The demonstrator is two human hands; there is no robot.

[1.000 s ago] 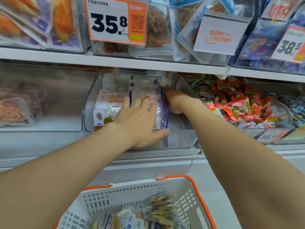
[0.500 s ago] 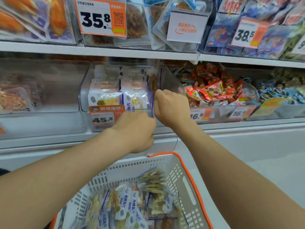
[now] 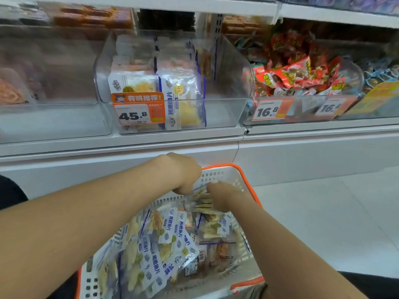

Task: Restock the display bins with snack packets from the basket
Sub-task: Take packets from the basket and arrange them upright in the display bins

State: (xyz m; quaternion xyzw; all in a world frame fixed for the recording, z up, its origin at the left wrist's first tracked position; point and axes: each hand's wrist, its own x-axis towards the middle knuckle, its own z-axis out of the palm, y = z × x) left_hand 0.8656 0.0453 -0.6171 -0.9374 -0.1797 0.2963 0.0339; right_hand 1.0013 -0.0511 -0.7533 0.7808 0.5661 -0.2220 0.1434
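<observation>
Closest is the basket [image 3: 244, 175], made of white plastic with rows of little holes and an orange rim. It is full of snack packets [image 3: 170, 240]. They are flat, shiny, see-through bags with blue and white labels and pale yellow pieces inside. They lie in a loose heap, mostly with their long sides running from near to far.

At the far end of the basket both hands meet on one packet [image 3: 203, 201]. This packet leans up against the far wall, and the thin yellow strips inside it lie from left to right. The left hand [image 3: 185, 175] has its fingers curled down and pinches the packet's blue top edge. The right hand [image 3: 222, 195] lies on the packet, but its fingers are tucked under, so I cannot tell if they grip.

Farther back is a white shelf [image 3: 172, 137] with a clear, boxy display bin [image 3: 228, 83]. The same packets stand upright in its left half, faces forward. An orange price tag [image 3: 138, 108] says 45.8. The next bin holds crinkly red packets [image 3: 298, 70].
</observation>
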